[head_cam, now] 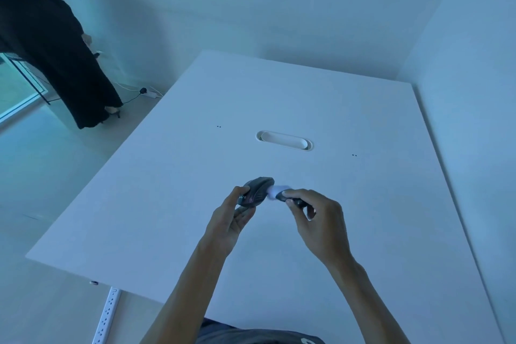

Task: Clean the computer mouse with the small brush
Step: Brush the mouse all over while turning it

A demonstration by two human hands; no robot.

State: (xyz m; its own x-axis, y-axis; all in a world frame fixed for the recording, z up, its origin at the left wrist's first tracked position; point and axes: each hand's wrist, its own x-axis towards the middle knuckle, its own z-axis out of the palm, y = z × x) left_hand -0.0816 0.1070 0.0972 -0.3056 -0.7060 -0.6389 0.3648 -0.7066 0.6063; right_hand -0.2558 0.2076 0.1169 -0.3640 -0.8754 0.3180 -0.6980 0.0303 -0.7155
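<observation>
A dark computer mouse (256, 190) is held just above the white table (279, 98), tilted on its side, with my left hand (231, 218) gripping it from below and the left. My right hand (315, 218) pinches the dark handle of a small brush (287, 196). The brush's pale bristles are blurred and touch the right side of the mouse. Most of the handle is hidden by my fingers.
An oval cable slot (284, 140) sits in the table beyond my hands. A wall runs along the table's right edge. On the floor at the left lie a white power strip (107, 315) and cables, and a person in dark clothing (55, 45) stands at the far left.
</observation>
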